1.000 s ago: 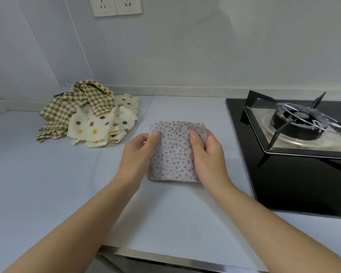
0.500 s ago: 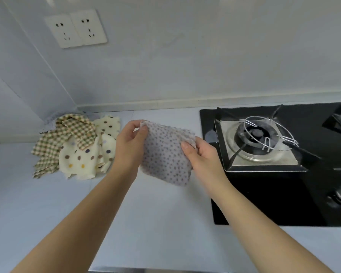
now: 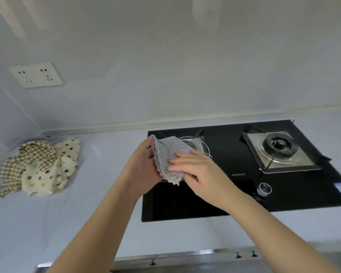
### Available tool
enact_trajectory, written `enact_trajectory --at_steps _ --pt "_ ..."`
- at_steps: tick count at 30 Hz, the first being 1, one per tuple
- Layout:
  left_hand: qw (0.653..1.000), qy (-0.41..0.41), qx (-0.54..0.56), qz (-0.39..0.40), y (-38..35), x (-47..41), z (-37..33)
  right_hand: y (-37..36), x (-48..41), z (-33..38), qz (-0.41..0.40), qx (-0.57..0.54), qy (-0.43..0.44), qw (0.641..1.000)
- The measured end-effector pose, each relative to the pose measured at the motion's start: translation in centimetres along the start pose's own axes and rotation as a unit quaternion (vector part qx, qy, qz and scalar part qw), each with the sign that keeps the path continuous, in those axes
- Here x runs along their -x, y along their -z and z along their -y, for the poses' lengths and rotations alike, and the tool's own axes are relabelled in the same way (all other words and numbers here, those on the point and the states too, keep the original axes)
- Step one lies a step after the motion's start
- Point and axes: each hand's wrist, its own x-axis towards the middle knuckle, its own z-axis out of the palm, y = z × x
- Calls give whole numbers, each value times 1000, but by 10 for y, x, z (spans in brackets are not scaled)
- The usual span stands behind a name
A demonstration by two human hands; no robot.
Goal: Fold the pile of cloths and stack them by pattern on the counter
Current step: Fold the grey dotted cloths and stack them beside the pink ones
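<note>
Two hands, one cloth between them. Left hand (image 3: 144, 164): curled round the left edge of the grey dotted cloth (image 3: 169, 152), thumb at its top corner. Right hand (image 3: 199, 170): fingers laid across the cloth's face with the thumb seemingly tucked under the lower edge, so a pinch rather than a flat press. Cloth: folded to a small panel, several layers showing at the left edge, held in the air and tilted, its long axis running from upper left by the left thumb down to the lower right corner. Position: over the left side of the black hob (image 3: 185, 205), hiding most of the left burner (image 3: 202, 148); it touches no surface. Bare counter (image 3: 87, 213) lies to the left of the hands and nearer the person, between hob and pile, so setting the panel down probably calls for a carry leftward off the glass; the left hand is the nearer one. Pile (image 3: 39, 168): unfolded, in the far left corner of the counter, well apart from both hands, lying straight on the surface in no container; checked cloths (image 3: 37, 154) on top, cream spotted cloths (image 3: 37, 179) below. No folded stack shows on the counter. Beyond: right burner (image 3: 280, 144), knob (image 3: 264, 188), wall socket (image 3: 35, 75).
</note>
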Motion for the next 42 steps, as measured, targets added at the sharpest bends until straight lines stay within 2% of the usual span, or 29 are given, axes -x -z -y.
enact_trajectory --at_steps 4,6,8,10,12,14,16,21,26,28,31,33,36,40,42 --pt "998 -2 22 60 -82 6 45 60 66 -31 20 75 34 996" --pt "997 -16 22 68 -111 1 62 87 91 -43 -29 52 6 998" --pt "997 -32 22 72 -136 -11 76 115 114 -54 -122 -53 -84 987" --pt "996 -46 11 79 -164 -27 87 143 131 -70 -206 -212 -218 930" --pt "994 -53 -8 99 -192 -46 101 167 143 -91 -211 -362 -345 840" --pt "993 -49 -18 109 -214 -64 111 182 151 -112 -187 -476 -376 772" --pt "993 -29 -22 116 -234 -84 124 196 160 -131 -189 -527 -363 745" --pt "990 24 -37 134 -289 -137 146 237 180 -198 -231 -492 -395 741" --pt "986 66 -72 136 -351 -201 169 280 197 -267 -279 -519 -423 688" --pt "981 68 -103 146 -375 -227 175 303 206 -292 -301 -492 -431 694" --pt "956 92 -200 195 -422 -265 186 346 224 -330 -332 -414 -429 731" --pt "924 67 -306 222 -456 -278 195 370 233 -351 -345 -394 -419 742" --pt "914 -14 -369 166 -501 -295 215 393 246 -382 -365 -450 -426 695" --pt "917 -86 -374 112 -545 -322 247 416 267 -436 -243 -522 -498 648" --pt "913 -103 -381 99 -563 -340 266 426 276 -466 -232 -537 -491 646"
